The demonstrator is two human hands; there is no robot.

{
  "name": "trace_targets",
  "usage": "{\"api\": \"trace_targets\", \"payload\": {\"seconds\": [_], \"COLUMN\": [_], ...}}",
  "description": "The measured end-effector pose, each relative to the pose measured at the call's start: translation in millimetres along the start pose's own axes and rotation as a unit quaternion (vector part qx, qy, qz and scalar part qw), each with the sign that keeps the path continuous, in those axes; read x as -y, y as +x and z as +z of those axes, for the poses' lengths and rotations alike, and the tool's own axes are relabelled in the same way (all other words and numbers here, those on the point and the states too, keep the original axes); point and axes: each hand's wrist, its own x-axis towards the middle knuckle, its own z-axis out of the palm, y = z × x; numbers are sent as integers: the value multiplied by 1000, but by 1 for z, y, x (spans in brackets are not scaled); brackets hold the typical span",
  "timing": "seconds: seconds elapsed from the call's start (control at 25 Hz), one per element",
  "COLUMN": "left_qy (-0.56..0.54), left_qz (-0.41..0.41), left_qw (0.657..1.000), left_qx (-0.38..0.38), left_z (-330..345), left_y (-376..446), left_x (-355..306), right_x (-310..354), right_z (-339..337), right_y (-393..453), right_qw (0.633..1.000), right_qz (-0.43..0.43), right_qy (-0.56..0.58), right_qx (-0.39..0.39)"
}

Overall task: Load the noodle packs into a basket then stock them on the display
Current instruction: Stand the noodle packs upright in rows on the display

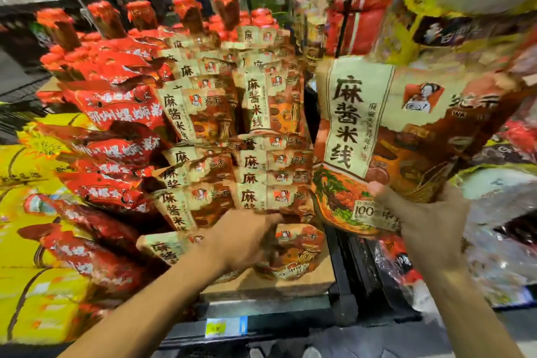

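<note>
The display is packed tight. Beige noodle packs (232, 125) stand in dense overlapping rows at centre, with red packs (116, 113) crowding them on the left and yellow packs (26, 241) beyond. A narrow dark gap (311, 107) runs up the right side of the beige rows. A large held pack (392, 136) fills the space right of it. Bare cardboard (290, 285) shows at the near front edge, probably the only open landing spot. Stacked goods (360, 3) block the far right.

Noodle packs (203, 113) stand stacked on the display shelf (270, 285) — red packs (116, 104) to their left, held pack (406, 136) to their right.
</note>
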Motion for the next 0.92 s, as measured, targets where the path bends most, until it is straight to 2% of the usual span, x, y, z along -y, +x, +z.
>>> {"api": "trace_targets", "payload": {"seconds": [0.12, 0.24, 0.4, 0.64, 0.8, 0.92], "left_qy": [18, 28, 36, 54, 51, 53], "left_qz": [13, 3, 18, -1, 2, -11], "left_qw": [998, 996, 989, 988, 980, 977], "left_qx": [-65, -79, -142, -147, -195, -206], "left_z": [10, 17, 20, 32, 30, 35], "left_y": [3, 2, 2, -6, -18, -30], "left_x": [16, 37, 60, 65, 58, 54], "right_x": [-24, -50, -87, -141, -167, -181], "right_z": [-3, -5, -10, -12, -15, -12], "right_y": [-13, -20, -33, -35, -36, -37], "right_qw": [1000, 997, 997, 987, 976, 970], "right_qz": [24, 55, 82, 150, 210, 221], "right_qy": [4, 50, -2, -44, -23, -34], "right_qx": [-8, -3, 3, 32, 56, 98]}}
